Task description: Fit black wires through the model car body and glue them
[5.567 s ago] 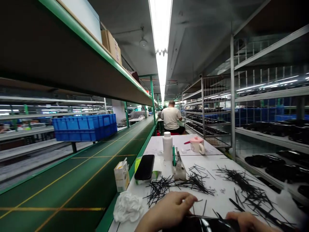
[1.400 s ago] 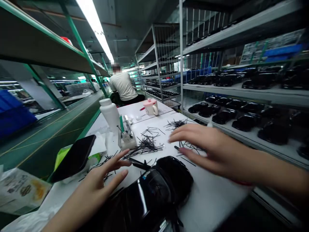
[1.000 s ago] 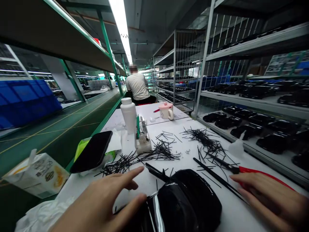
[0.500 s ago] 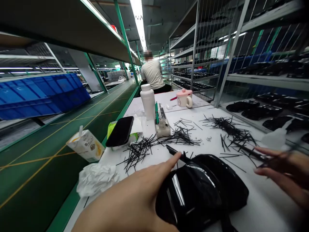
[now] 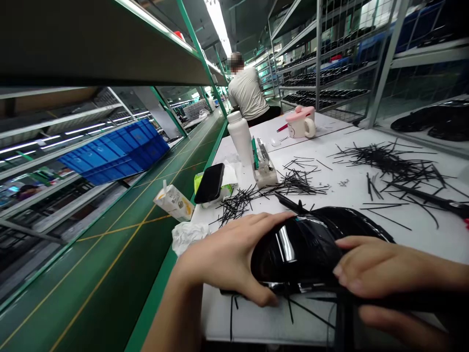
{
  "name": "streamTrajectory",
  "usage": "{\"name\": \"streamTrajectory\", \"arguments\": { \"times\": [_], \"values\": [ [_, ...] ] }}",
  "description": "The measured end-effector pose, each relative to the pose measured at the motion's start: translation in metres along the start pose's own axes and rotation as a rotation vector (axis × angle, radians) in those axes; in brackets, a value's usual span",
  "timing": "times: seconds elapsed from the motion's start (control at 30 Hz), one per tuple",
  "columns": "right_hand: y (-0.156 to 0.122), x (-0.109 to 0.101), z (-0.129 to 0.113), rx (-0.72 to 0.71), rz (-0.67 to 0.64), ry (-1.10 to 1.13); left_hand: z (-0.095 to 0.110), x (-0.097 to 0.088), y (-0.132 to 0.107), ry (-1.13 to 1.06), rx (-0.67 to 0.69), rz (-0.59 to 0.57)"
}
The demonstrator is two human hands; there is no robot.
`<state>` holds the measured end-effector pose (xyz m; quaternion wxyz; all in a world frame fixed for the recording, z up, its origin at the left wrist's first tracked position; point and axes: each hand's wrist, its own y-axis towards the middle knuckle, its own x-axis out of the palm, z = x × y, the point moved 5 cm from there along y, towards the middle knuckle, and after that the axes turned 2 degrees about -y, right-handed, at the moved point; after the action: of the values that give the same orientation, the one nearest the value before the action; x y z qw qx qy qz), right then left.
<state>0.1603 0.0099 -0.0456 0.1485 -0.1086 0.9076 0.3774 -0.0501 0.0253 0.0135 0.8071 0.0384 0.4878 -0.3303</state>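
My left hand (image 5: 234, 259) grips the near left end of a glossy black, rounded shell-like piece (image 5: 293, 244), its fingers over the top and the thumb along the near side. My right hand (image 5: 381, 269) is closed at the piece's right side, fingertips touching it. A slender dark pointed tool (image 5: 406, 300) runs between its fingers and thumb; its exact kind is unclear. Beyond the piece, thin black strips lie in a left pile (image 5: 238, 203), a middle pile (image 5: 298, 183) and a right pile (image 5: 392, 161). A long dark tool (image 5: 432, 198) rests beside the right pile.
Further back stand a white bottle (image 5: 240, 137), a clear holder (image 5: 266, 176) and a pink-lidded mug (image 5: 301, 124). A phone (image 5: 210, 183), drink carton (image 5: 174, 203) and crumpled tissue (image 5: 188, 237) line the left edge, near a green conveyor (image 5: 110, 244). A person (image 5: 249, 93) sits ahead.
My right hand has come from beside the right strip pile to the black piece. My left hand stays on that piece. The camera view has shifted and tilted.
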Motion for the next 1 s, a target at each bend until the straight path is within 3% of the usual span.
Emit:
{"name": "streamTrajectory", "arguments": {
  "times": [0.07,0.3,0.47,0.77,1.0],
  "values": [
    [0.008,0.010,-0.006,-0.070,-0.055,0.008,-0.002,-0.001,0.001,-0.010,0.022,-0.012],
    [0.000,0.025,-0.003,-0.194,-0.006,-0.018,-0.003,0.000,0.001,-0.026,0.064,-0.027],
    [0.001,0.020,-0.008,-0.073,0.018,0.029,-0.003,-0.001,0.000,-0.017,0.064,-0.034],
    [0.007,0.020,-0.013,0.012,0.013,0.094,-0.004,-0.001,0.000,-0.020,0.090,-0.057],
    [0.021,0.027,-0.028,-0.059,-0.043,0.108,-0.004,-0.001,0.000,-0.004,0.128,-0.045]
  ]
}}
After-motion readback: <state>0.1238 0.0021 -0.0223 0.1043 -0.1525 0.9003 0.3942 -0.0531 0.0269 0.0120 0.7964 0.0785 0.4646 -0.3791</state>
